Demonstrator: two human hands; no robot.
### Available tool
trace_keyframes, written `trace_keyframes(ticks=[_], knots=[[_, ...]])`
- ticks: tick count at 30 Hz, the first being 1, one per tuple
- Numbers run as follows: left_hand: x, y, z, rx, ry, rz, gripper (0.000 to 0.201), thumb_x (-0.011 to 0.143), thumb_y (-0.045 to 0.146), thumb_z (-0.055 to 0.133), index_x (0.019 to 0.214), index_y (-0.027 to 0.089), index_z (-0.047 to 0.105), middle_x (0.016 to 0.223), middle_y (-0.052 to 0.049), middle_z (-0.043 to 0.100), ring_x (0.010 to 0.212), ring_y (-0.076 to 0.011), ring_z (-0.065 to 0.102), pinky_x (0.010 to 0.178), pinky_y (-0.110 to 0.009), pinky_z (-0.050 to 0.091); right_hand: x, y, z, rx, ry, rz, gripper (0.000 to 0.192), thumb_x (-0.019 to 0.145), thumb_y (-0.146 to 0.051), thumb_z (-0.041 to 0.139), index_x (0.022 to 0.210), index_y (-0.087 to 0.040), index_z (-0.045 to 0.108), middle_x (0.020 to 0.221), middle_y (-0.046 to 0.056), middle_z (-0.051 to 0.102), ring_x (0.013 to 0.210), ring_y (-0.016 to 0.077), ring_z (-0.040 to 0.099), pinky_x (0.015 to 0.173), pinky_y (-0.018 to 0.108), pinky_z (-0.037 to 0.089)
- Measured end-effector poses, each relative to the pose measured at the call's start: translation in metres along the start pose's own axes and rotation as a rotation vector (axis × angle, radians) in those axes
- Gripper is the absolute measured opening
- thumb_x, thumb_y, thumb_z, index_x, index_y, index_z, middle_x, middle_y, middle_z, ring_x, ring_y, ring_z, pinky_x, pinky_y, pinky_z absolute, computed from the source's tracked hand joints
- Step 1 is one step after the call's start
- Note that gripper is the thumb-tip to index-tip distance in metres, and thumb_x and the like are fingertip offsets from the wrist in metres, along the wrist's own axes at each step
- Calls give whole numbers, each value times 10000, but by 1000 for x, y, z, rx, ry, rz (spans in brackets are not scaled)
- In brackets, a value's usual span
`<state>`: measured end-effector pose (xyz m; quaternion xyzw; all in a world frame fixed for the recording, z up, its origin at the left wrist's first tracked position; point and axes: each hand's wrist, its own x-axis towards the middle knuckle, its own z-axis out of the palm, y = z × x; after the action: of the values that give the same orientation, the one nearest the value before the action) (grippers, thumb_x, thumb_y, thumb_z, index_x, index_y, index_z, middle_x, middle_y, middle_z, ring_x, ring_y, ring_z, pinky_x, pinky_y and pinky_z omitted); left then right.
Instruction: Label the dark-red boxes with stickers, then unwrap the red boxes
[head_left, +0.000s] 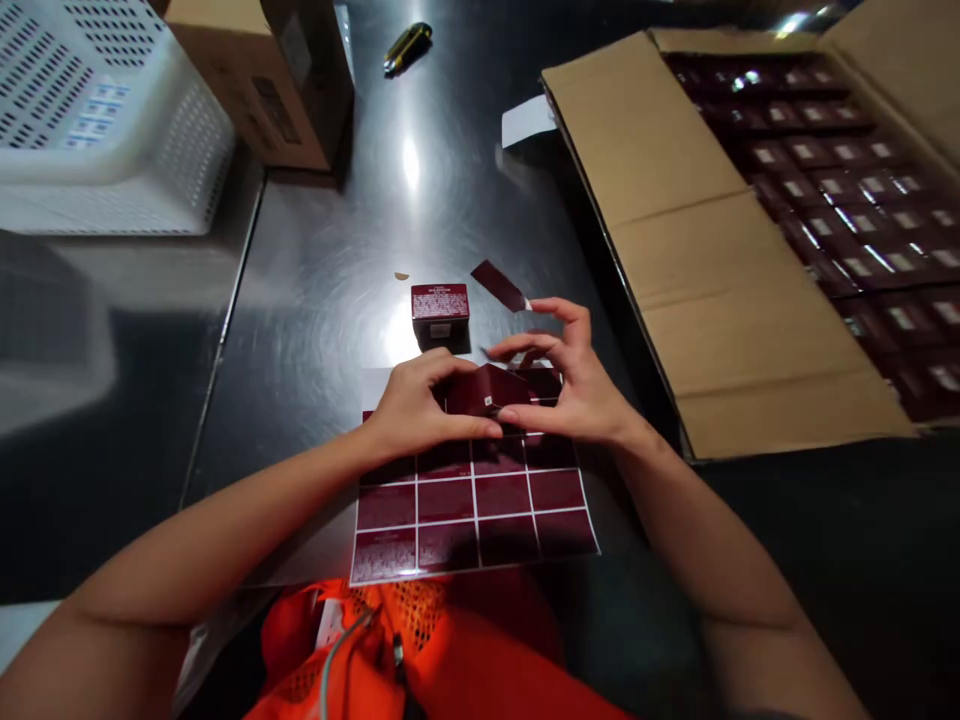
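My left hand [416,403] is closed round one end of a small maroon box [484,390], fingers behind it and thumb along the front. At the box's right end is my right hand [577,385], its thumb against the box and other fingers raised and curved. A maroon sticker [499,285] sticks out from its index fingertip, one end touching the finger. Under both hands lies a sheet of maroon stickers [446,500] divided by white lines. A second maroon box [440,315], with printed text on top, stands just beyond my hands.
On the right is an open cardboard carton [637,180] holding rows of maroon boxes. A white perforated basket [112,170] and a brown cardboard box [255,80] stand at the left back. A yellow-black utility knife [408,48] lies on the metal table [315,270].
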<state>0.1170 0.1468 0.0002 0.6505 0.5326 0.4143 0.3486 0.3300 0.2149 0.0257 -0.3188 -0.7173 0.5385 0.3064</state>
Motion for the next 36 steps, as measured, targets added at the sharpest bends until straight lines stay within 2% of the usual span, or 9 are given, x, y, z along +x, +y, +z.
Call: trace_keyframes(ticks=[2, 5, 9, 12, 17, 20, 23, 29, 36], knots=[[-2, 2, 0, 41, 29, 32, 547, 587, 578, 910, 972, 222, 754, 792, -7, 692, 704, -169, 626, 636, -293, 486, -3, -4, 0, 34, -64, 11, 857, 626, -306, 919, 1334, -317, 435, 984, 11, 668, 811, 226, 717, 751, 428, 625], [-5, 4, 1, 114, 83, 105, 635, 603, 616, 885, 1070, 219, 715, 884, -33, 723, 764, -189, 654, 685, -319, 522, -5, -6, 0, 39, -120, -24, 947, 656, -231, 883, 1426, -333, 340, 1021, 13, 689, 877, 235, 727, 831, 463, 630], [-8, 5, 2, 208, 185, 224, 763, 595, 660, 864, 1172, 216, 638, 943, -47, 713, 815, -201, 659, 738, -344, 538, -8, -1, 3, -17, -162, -44, 1019, 609, -250, 915, 1447, -336, 341, 1102, 41, 695, 925, 256, 735, 843, 468, 641], [-10, 1, 4, 230, 233, 288, 811, 610, 678, 843, 1238, 238, 580, 946, -39, 691, 825, -205, 656, 741, -351, 539, -10, 5, 8, -59, -188, -95, 1001, 664, -255, 891, 1453, -347, 282, 1132, 59, 685, 935, 255, 731, 806, 442, 646], [-5, -11, 3, 242, 318, 447, 1034, 524, 776, 806, 1357, 244, 505, 1054, -79, 676, 942, -260, 631, 838, -434, 533, -8, 11, 15, 49, -58, -89, 962, 670, -99, 803, 1392, -351, 220, 1082, 41, 644, 935, 221, 705, 692, 332, 625], [-1, -17, 3, 179, 315, 395, 1121, 501, 793, 805, 1413, 244, 455, 1197, -120, 645, 1079, -298, 617, 918, -477, 520, -3, 13, 15, 256, 17, -60, 936, 639, -82, 801, 1317, -380, 228, 1059, 12, 612, 1005, 215, 680, 683, 309, 624], [1, -20, 2, 105, 269, 324, 1018, 562, 714, 845, 1392, 253, 478, 1205, -110, 644, 1083, -280, 637, 896, -431, 539, 2, 16, 14, 426, 61, -46, 941, 600, -102, 845, 1271, -414, 262, 1059, -26, 588, 941, 169, 669, 636, 256, 594], [2, -13, 0, 155, 281, 393, 544, 745, 522, 838, 1171, 256, 631, 1036, -60, 712, 967, -231, 648, 850, -402, 536, 3, 22, 18, 455, 77, -37, 951, 607, -199, 896, 1279, -417, 259, 1072, -28, 610, 989, 183, 682, 703, 298, 606], [0, -9, 0, 187, 279, 407, 395, 810, 482, 795, 1097, 246, 660, 986, -57, 741, 910, -210, 678, 792, -369, 553, 4, 21, 12, 355, -40, -52, 934, 628, -242, 898, 1280, -408, 249, 1163, 11, 604, 1154, 210, 644, 867, 367, 609]])
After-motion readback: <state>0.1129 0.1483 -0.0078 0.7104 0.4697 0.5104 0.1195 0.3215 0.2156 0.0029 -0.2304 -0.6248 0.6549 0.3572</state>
